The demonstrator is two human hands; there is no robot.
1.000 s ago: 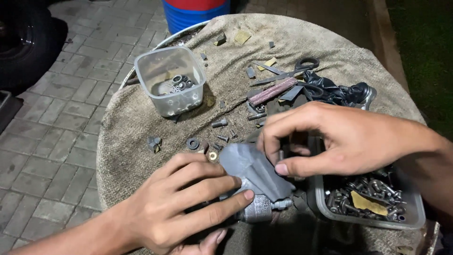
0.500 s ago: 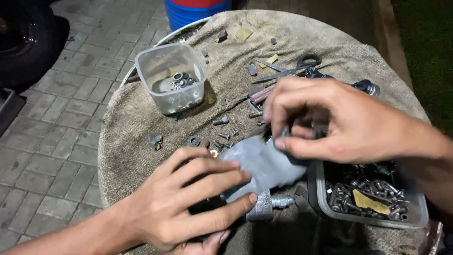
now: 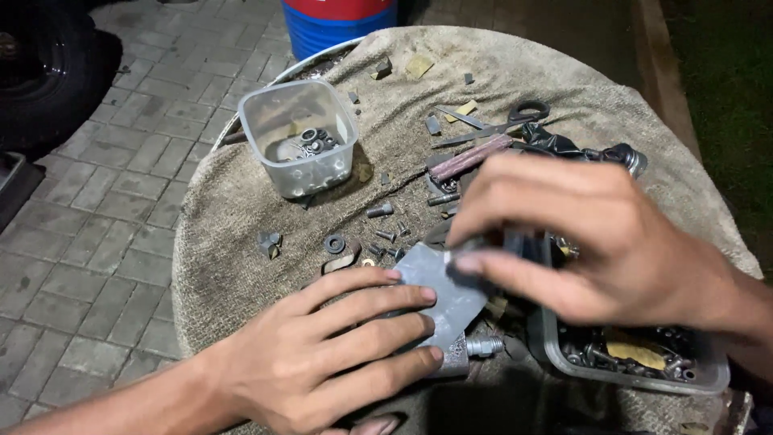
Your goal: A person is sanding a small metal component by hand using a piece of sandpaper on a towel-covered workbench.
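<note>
The grey part (image 3: 441, 283) is a flat, dull metal piece with a smooth, faintly shiny face and angled edges, wider at the top and narrowing downward. At its lower end a short silver fitting (image 3: 481, 347) with a threaded-looking nozzle sticks out to the right. The part lies on the burlap cloth (image 3: 233, 242), near the cloth's front edge.

The left hand (image 3: 330, 354) lies flat on the part's lower left side, fingers spread and stretched over it, pressing down rather than curled round it. The right hand (image 3: 588, 238) comes in from the right and pinches the part's upper right corner between thumb and fingertips; it is blurred, so the exact grip is hard to read. The two hands are close together, both on the part, and not touching each other.

Just right of the part, under the right hand, stands a dark tray (image 3: 628, 374) holding bolts and small hardware. Above and left of the part, loose bolts (image 3: 380, 211) and a washer (image 3: 334, 243) lie scattered on the cloth. Farther up and left stands a clear tub (image 3: 299, 141) with rings inside. Up and right of the part lie scissors (image 3: 495, 125), with a reddish rod (image 3: 469, 158) just below them.
</note>
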